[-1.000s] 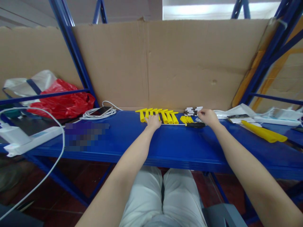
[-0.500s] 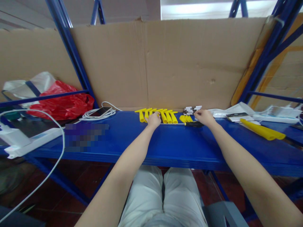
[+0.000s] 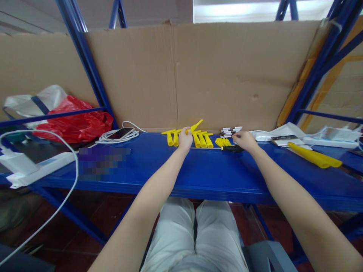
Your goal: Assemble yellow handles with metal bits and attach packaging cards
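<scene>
My left hand (image 3: 185,139) is closed around a yellow T-shaped plastic piece (image 3: 196,125), lifted and tilted with one end pointing up to the right. Other yellow T-shaped pieces (image 3: 202,139) stand in a row on both sides of this hand. My right hand (image 3: 244,139) has its fingertips pinched together beside a stack of small white-and-dark pieces (image 3: 228,132); what they hold is too small to make out. Just below it lies a screwdriver (image 3: 231,149) with a black and yellow handle, its thin shaft pointing left. Several small yellow parts (image 3: 223,142) lie beside the screwdriver handle.
A blue bench (image 3: 159,170) with a cardboard panel (image 3: 215,75) behind it carries everything. To the left are a coiled white cable (image 3: 116,140), a power strip (image 3: 42,172) and a red bag (image 3: 78,121). Long yellow tubes (image 3: 314,155) lie at the right.
My left hand has raised the yellow T-shaped piece out of the row and tilted it, moving slightly up. My right hand has hardly moved.
</scene>
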`<action>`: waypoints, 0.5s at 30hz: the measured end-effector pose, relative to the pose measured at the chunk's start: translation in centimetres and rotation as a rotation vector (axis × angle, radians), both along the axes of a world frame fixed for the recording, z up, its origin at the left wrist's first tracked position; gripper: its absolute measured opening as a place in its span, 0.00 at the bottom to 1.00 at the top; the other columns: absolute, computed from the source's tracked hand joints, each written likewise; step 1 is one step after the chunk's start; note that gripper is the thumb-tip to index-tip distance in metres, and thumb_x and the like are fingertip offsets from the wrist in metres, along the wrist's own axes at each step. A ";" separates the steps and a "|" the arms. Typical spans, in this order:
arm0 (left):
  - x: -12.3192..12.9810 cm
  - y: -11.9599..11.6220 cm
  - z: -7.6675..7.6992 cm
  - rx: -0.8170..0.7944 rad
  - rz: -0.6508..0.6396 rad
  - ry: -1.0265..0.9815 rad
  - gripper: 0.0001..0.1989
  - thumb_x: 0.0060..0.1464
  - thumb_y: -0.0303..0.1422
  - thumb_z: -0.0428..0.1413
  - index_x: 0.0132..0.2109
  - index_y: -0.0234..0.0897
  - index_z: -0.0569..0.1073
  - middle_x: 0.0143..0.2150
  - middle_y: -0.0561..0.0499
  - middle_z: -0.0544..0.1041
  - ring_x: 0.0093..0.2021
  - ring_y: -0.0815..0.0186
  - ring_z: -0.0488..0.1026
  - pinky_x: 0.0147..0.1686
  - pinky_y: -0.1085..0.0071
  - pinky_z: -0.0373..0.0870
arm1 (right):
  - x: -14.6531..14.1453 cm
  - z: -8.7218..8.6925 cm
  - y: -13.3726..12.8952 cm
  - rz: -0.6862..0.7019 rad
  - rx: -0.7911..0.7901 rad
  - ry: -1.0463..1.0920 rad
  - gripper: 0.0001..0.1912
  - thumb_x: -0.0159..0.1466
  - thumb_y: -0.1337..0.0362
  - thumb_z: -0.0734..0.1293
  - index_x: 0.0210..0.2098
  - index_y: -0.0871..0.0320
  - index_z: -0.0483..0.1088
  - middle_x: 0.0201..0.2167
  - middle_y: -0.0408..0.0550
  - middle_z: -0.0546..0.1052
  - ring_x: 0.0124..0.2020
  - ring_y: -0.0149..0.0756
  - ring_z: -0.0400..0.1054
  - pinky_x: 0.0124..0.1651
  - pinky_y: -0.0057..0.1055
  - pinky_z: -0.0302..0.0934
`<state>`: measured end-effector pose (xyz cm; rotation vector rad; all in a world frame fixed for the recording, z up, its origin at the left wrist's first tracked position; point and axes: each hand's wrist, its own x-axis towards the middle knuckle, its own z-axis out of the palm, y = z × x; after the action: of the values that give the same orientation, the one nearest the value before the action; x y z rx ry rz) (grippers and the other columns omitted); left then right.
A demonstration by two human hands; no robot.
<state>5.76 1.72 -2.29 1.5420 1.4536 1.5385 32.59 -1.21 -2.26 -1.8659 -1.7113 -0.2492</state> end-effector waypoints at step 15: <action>1.7 -2.8 1.2 -0.061 -0.712 -0.463 0.10 0.58 0.20 0.53 0.44 0.31 0.78 0.48 0.43 0.80 0.47 0.63 0.80 0.55 0.64 0.72 | -1.3 0.9 -0.2 0.208 0.131 0.971 0.19 0.70 0.54 0.59 0.54 0.59 0.64 0.34 0.48 0.79 0.23 0.28 0.69 0.20 0.20 0.59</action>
<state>7.42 -1.12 -1.11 1.3345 0.5887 1.2669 31.26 -1.40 -1.32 -1.3290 -1.1324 0.5378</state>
